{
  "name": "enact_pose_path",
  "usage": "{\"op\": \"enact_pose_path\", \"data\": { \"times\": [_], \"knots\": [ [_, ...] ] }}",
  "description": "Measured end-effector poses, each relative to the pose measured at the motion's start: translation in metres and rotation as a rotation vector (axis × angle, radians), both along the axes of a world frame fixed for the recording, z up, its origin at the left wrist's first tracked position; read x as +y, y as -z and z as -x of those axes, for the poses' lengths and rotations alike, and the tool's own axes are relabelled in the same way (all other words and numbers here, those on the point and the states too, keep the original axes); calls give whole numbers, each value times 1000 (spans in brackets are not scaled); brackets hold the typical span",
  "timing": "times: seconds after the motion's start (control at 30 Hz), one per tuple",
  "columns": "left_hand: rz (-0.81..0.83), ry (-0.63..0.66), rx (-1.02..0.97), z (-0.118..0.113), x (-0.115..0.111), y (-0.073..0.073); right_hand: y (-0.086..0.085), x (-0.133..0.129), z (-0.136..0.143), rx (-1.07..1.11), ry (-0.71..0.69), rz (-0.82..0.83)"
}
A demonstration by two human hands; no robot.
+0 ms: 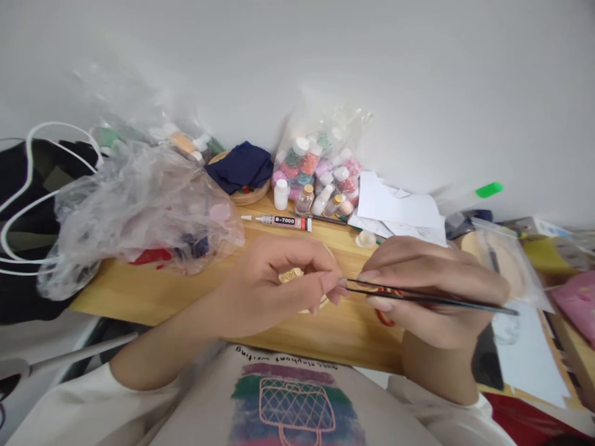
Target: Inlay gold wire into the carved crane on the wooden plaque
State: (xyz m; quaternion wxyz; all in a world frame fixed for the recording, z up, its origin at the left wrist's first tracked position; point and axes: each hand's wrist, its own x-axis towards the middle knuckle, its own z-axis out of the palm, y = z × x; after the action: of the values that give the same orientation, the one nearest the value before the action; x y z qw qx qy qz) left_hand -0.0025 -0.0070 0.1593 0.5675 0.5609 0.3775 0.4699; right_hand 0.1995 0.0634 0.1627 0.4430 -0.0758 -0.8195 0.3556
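Wood, pale: desk top [153, 291], w/ clutter along the back against a grey wall.

Item 1. Left hand [274, 282], centre frame, just above desk. Fingers curled in narrow, thumb and forefinger tips pinched together at approx. the tip of the tool; we can't tell what, if anything, sits between them. A gold glittery piece [290, 275] shows in the gap under the curled fingers, over a round wooden disc [320, 302] mostly hidden by the hand.

Item 2. Right hand [427, 291], just beside the left, fingertips nearly touching it. Fingers closed round a thin black tool [432, 298], prob. tweezers, held roughly level, point toward the left hand, far end sticking out past the wrist to the right. Red-orange bit [385, 318] shows below the fingers; we can't tell what it is.

Item 3. Behind hands: B-7000 glue tube [283, 220] lying flat, nozzle to the left. White bottle [281, 194] and small glass vials [305, 199] upright near it. Clear bag of bead jars [316, 161], pink/teal/red, against the wall.

Item 4. Navy cloth [242, 167] on a wooden hoop, left of the bead bag.

Item 5. Crumpled clear plastic bag [139, 210], lg., far left of desk, red and dark contents inside.

Item 6. White paper sheets [395, 207], right of the vials. Small white cap [365, 239] in front of them.

Item 7. White cable [28, 186] looping over dark stuff at far left edge.
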Motion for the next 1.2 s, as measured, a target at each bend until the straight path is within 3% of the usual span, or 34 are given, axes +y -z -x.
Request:
{"op": "enact_pose_path", "data": {
  "times": [0.17,0.33,0.63,0.83,1.2],
  "knots": [
    [53,12,-110,-3,0,1,3,2,-2,-5,5,-31],
    [-6,-42,-63,-6,1,2,3,3,-2,-15,15,-50],
    [86,-72,-42,-10,2,6,5,2,-4,-49,69,-87],
    [37,-69,-43,-9,3,8,3,3,-6,-83,44,-114],
    [-3,-221,-57,-12,1,13,2,2,-9,-57,102,-77]
  ]
}}
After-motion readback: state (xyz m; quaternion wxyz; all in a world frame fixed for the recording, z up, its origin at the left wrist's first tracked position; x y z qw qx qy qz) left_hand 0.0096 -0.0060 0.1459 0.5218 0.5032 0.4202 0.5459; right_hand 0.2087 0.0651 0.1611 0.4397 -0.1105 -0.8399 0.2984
